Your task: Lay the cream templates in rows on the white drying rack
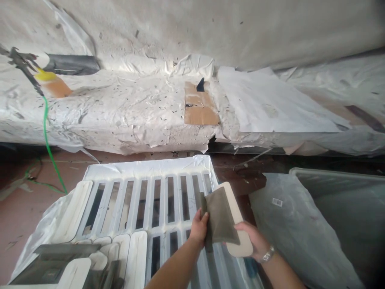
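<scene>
Above a white slatted rack (pixel 147 167), both my hands hold one piece, a cream board with rounded corners (pixel 240 251) and a flat grey-olive panel (pixel 221 214) lying over it. My left hand (pixel 198 230) grips the panel's left edge, where a narrow strip of the same colour runs, its thumb on the front. My right hand (pixel 254 239), with a metal band at the wrist, pinches the cream board's right edge. Similar cream pieces (pixel 138 257) and grey-olive pieces (pixel 57 261) lie at the rack's lower left.
A spray gun (pixel 25 66) with an orange-filled cup (pixel 57 86) and green hose (pixel 46 132) sits at upper left. Behind the rack, a ledge covered in stained sheeting (pixel 135 104) holds cardboard (pixel 200 106). A grey bin (pixel 345 176) with plastic film (pixel 291 224) stands at right.
</scene>
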The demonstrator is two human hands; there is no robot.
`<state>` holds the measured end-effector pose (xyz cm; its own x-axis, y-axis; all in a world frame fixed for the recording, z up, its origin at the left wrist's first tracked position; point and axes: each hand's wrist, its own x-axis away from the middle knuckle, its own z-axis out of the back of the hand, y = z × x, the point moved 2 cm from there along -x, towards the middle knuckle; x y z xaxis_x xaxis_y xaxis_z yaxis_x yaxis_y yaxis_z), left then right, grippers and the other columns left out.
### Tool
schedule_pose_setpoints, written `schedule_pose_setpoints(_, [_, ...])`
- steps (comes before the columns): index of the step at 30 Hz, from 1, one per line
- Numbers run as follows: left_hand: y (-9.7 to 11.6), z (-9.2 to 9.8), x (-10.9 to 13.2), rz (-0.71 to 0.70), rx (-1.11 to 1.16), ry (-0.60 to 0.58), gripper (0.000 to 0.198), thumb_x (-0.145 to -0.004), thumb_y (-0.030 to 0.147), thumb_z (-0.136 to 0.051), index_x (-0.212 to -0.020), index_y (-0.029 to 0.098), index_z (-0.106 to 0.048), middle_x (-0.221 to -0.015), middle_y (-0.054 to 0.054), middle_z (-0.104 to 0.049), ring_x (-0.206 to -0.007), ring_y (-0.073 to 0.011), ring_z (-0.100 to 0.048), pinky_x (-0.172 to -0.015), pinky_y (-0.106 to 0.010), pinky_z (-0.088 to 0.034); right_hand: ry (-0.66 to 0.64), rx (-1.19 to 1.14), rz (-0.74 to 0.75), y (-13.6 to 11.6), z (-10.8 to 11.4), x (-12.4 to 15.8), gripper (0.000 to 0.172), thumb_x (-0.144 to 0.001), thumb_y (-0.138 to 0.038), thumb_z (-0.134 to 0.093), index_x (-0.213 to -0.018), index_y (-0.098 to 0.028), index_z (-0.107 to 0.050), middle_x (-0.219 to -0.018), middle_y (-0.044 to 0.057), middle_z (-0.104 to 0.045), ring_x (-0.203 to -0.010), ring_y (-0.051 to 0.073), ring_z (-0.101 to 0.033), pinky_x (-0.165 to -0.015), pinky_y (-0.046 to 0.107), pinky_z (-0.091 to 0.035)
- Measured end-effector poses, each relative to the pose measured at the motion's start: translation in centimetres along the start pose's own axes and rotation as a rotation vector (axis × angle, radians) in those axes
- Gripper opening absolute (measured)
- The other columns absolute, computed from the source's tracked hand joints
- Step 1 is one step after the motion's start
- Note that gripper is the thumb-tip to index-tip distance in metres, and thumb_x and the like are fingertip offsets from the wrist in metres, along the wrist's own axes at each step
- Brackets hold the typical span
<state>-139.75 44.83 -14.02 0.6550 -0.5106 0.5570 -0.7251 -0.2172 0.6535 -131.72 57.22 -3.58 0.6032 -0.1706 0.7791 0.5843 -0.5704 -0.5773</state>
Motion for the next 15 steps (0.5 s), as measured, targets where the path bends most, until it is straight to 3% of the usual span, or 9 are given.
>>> schedule_pose_setpoints(5, [-2.3, -1.8, -4.2, 0.035, -0.195, 0.037, 0.054, -0.076, 0.056, -0.055, -0.111, 0.014, -0.057, -0.112, -0.012, -0.061, -0.102, -0.0216, -0.057, -0.086, -0.029, -0.044, 0.099, 0.263, 0.108, -3.5, 2.8, -2.2, 0.021, -0.05, -0.028, -0.056, -0.067, -0.016, -0.05, -0.049, -0.002, -0.051, -0.048, 0.013, -0.048, -0.05, 0.025, -0.038])
schedule_pose_setpoints(9, [-2.8, -2.7, -6.9, 0.109, -0.401, 0.097, 0.045, -0.081, 0.052, -0.047, -0.098, 0.013, -0.061, -0.096, -0.013, -0.065, -0.093, -0.0217, -0.059, -0.08, -0.03, -0.047, 0.092, 0.396, 0.08, -5.5, 2.9, -4.4, 0.027, -0.053, -0.03, -0.05, -0.076, -0.017, -0.054, -0.05, -0.002, -0.051, -0.051, 0.014, -0.049, -0.058, 0.029, -0.041])
schedule_pose_setpoints(12, [-2.2, -3.0, -8.5, 0.173, -0.557, 0.106, 0.041, -0.081, 0.049, -0.046, -0.085, 0.011, -0.062, -0.074, -0.014, -0.063, -0.075, -0.0256, -0.061, -0.07, -0.038, -0.048, 0.038, 0.491, 0.177, -6.7, 2.0, -6.2, 0.043, -0.064, -0.035, -0.047, -0.1, -0.015, -0.058, -0.068, 0.003, -0.062, -0.07, 0.02, -0.058, -0.074, 0.035, -0.045])
schedule_pose_setpoints(15, [-0.6, -2.8, -9.7, 0.198, -0.75, 0.089, 0.039, -0.076, 0.048, -0.053, -0.059, 0.012, -0.056, -0.056, -0.014, -0.054, -0.064, -0.032, -0.059, -0.067, -0.048, -0.046, 0.063, 0.623, 0.259, -7.4, 1.4, -7.9, 0.051, -0.072, -0.035, -0.044, -0.118, -0.014, -0.051, -0.098, 0.008, -0.064, -0.09, 0.022, -0.059, -0.087, 0.036, -0.042])
